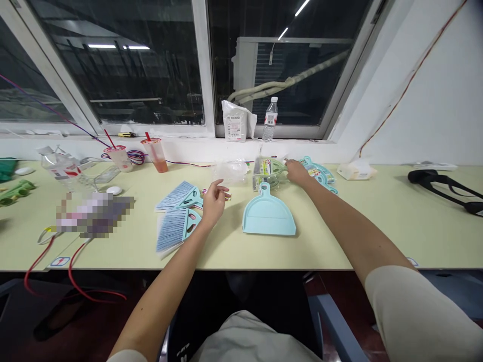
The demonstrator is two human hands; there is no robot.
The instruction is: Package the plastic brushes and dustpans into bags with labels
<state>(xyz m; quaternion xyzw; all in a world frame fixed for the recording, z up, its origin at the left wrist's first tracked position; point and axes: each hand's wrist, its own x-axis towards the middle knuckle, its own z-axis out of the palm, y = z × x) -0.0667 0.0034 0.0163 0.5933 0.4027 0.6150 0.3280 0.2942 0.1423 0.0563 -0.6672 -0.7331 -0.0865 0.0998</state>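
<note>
Pale shirt point(245, 337), left hand point(214, 202) unclenched, right hand point(296, 172) by packet point(264, 168), grip unclear, cup point(155, 152) holding orange drink point(162, 166)

Bottle point(269, 120) on windowsill point(302, 146), drink cups point(155, 156)

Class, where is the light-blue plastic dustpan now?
In the head view, the dustpan lies right of centre on the pale-yellow tabletop, between the blue-bristled brushes on its left and the right forearm.

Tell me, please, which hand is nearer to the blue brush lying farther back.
Left. The left hand is beside the handle end of the blue brush; the right hand is much farther to its right, past the blue dustpan.
</note>
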